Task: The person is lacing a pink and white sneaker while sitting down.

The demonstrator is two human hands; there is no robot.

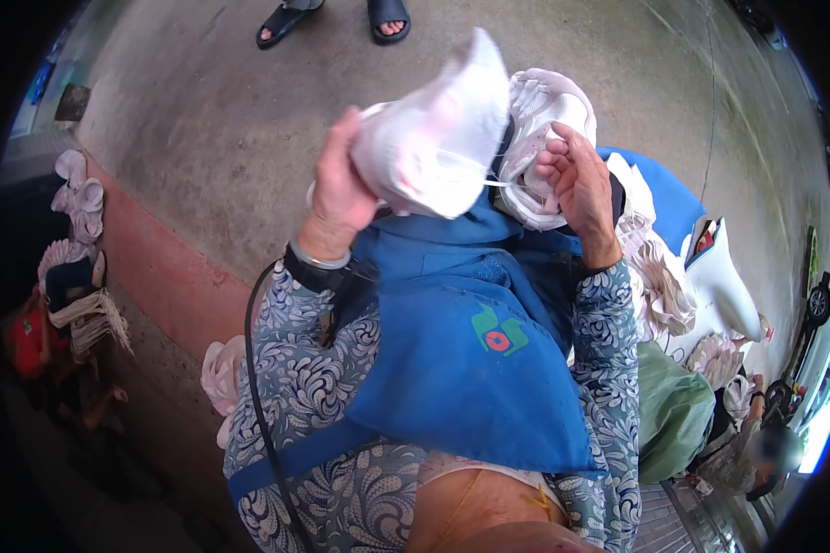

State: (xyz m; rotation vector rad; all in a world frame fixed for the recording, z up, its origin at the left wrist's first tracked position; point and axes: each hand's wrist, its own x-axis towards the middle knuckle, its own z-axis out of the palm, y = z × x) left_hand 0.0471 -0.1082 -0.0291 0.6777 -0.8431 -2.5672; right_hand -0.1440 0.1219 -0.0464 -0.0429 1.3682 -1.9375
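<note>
My left hand (339,175) grips a white and pale pink shoe upper (443,138), raised over my lap and slightly blurred. Fingers of my right hand (576,180) are curled in beside a bundle of similar shoe uppers (546,101) resting at my right knee; what they hold, if anything, is too small to make out. A thin white strand (496,183) stretches between the raised upper and that bundle. Below both hands a blue apron (461,350) covers my lap.
More pale uppers (659,276) are heaped at my right, near a white sack (724,286) and green sheeting (673,405). Another person's sandalled feet (389,20) stand ahead. People sit at far left and lower right. A black cable (254,369) runs along my left arm.
</note>
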